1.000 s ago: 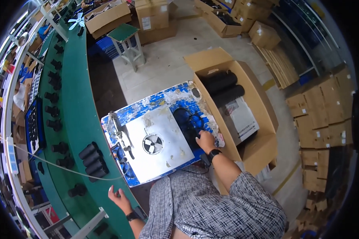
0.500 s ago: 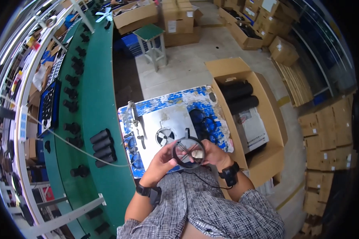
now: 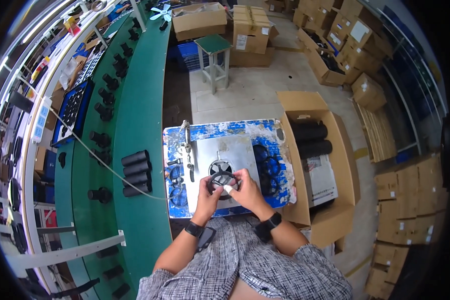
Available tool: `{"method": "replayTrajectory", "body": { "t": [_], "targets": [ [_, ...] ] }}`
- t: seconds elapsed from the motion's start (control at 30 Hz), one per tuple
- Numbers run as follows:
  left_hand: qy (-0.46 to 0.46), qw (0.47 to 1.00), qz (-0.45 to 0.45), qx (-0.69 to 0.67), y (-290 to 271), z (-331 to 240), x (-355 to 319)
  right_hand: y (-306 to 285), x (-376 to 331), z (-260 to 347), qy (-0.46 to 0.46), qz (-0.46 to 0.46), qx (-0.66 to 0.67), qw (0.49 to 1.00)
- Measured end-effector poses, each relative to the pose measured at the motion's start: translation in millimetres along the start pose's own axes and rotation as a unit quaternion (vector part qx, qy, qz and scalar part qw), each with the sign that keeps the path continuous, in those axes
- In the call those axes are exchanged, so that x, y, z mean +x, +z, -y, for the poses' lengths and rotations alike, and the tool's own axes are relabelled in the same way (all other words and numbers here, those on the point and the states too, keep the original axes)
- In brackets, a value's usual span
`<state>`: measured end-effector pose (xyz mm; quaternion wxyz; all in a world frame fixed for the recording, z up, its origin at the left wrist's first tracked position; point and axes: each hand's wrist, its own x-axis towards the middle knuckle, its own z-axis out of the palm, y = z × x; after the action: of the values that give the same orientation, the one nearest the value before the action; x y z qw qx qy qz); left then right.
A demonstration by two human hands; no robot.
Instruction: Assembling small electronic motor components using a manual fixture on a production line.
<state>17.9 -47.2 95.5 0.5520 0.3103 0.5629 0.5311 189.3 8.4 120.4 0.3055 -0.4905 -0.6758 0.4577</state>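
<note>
Both hands hold a black ring (image 3: 222, 174) with crossing spokes and what looks like a clear disc inside. My left hand (image 3: 208, 194) grips its left side, fingers curled round the rim. My right hand (image 3: 247, 189) pinches the right side, with a small white piece (image 3: 229, 189) at its thumb, too small to name. Just beyond the ring, a round fixture (image 3: 219, 161) with dark and light segments is set in a silver metal plate (image 3: 237, 145). A metal clamp-like tool (image 3: 186, 137) stands at the plate's left edge.
Dark round pieces (image 3: 270, 167) lie on the worn blue-and-white table (image 3: 280, 137). Right of it, an open carton (image 3: 342, 175) holds black cylinders (image 3: 310, 132). To the left, several black tubes (image 3: 136, 172) rest on a green bench (image 3: 147, 100), crossed by a pale cable (image 3: 97, 157). A stool (image 3: 213, 45) stands beyond.
Both hands have carried the ring forward, away from my body, to the near side of the round fixture. The ring appears more tilted. My view has shifted slightly.
</note>
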Motion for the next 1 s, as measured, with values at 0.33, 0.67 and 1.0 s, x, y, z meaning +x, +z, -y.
{"method": "replayTrajectory", "body": {
  "t": [0.33, 0.67, 1.0],
  "targets": [
    [0.088, 0.98, -0.115, 0.138, 2, 51, 26, 24, 26, -9, 0.032, -0.004, -0.154, 0.988],
    [0.087, 0.927, -0.157, 0.328, -9, 51, 76, 54, 61, -30, 0.031, -0.064, -0.241, 0.968],
    [0.16, 0.842, -0.204, 0.473, -5, 39, 68, 39, 68, -57, -0.028, -0.004, -0.245, 0.969]
  ]
}}
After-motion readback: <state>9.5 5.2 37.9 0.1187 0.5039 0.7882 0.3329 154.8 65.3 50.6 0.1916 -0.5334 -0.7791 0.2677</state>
